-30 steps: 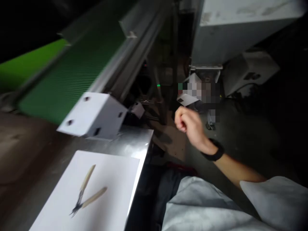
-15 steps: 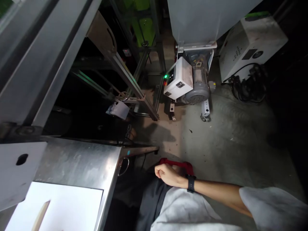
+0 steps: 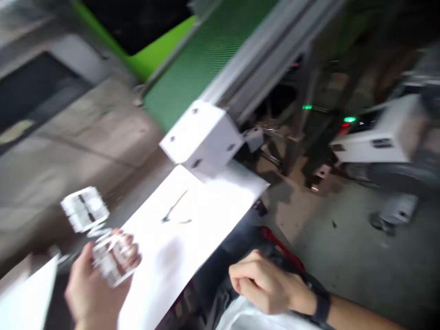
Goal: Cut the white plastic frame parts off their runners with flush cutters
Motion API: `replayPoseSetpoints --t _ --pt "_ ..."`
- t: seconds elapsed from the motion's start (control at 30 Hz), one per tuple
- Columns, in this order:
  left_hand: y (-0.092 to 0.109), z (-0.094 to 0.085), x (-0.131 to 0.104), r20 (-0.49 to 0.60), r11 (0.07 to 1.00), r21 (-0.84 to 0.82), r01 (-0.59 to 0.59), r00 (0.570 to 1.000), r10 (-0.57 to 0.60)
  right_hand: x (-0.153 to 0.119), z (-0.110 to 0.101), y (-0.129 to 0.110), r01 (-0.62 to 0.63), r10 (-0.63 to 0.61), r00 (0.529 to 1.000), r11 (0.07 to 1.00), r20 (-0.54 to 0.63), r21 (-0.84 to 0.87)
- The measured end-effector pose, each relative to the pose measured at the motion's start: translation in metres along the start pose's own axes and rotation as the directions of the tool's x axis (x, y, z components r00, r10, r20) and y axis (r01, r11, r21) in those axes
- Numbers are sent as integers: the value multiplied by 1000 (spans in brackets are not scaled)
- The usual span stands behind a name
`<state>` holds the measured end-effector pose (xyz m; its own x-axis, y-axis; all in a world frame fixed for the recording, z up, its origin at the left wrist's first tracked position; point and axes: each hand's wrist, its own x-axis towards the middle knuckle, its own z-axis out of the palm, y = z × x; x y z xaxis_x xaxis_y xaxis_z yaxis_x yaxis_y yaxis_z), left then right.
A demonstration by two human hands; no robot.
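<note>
My left hand (image 3: pixel 98 293), at the lower left, is closed on a white moulded plastic part (image 3: pixel 85 211). The part has two squarish frame-like pieces joined by a thin link; my fingers wrap round the nearer piece and the other sticks out beyond them. Motion blurs the detail. My right hand (image 3: pixel 263 284) is curled into a fist in front of my body, with nothing showing in it. A thin tool with a pale handle and dark tip (image 3: pixel 175 206) lies on the white sheet (image 3: pixel 206 229) on the table. Beside it is a small pale piece (image 3: pixel 184 222).
A white box-shaped cover (image 3: pixel 206 137) stands at the table's far end, below a green conveyor belt (image 3: pixel 192 78) with a metal rail. A grey machine panel (image 3: pixel 85 128) fills the left. On the floor at right is a wheeled machine with a white control box (image 3: pixel 378 133).
The view has swung left, bringing the conveyor and more of the table into sight. My left hand with the white plastic part has come into view. My right hand remains a fist.
</note>
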<state>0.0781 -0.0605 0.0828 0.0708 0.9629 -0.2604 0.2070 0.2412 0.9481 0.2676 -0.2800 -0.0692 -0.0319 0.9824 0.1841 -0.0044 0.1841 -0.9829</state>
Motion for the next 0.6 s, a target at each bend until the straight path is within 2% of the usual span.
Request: replayPoseSetpoints --t 0.07,0.13,0.17,0.2,0.27,0.33,0.37,0.47,0.6 --pt "-11 -27 3 39 962 -273 -1 999 12 28 1 -26 68 -62 996 992 62 -103" --pt "-18 -42 9 74 929 -368 -34 995 66 69 3 -40 168 -148 985 942 90 -290" --pt "-21 -46 11 77 919 -390 -48 993 85 91 4 -43 208 -180 978 886 108 -414" --pt "-22 -50 14 89 911 -409 -56 991 100 114 6 -43 232 -190 973 806 134 -545" --pt "-24 -57 17 124 896 -439 -65 984 132 158 10 -37 240 -113 970 567 214 -788" --pt "-25 -65 21 168 883 -464 -69 972 164 194 12 -28 238 29 964 350 264 -906" --pt "-25 -70 23 184 877 -476 -72 966 179 208 13 -23 239 85 958 292 275 -926" --pt "-24 -84 36 236 848 -523 -83 942 237 239 12 -13 246 184 938 242 293 -939" --pt "-22 -95 55 283 803 -587 -105 902 325 264 12 -9 232 285 915 207 286 -950"
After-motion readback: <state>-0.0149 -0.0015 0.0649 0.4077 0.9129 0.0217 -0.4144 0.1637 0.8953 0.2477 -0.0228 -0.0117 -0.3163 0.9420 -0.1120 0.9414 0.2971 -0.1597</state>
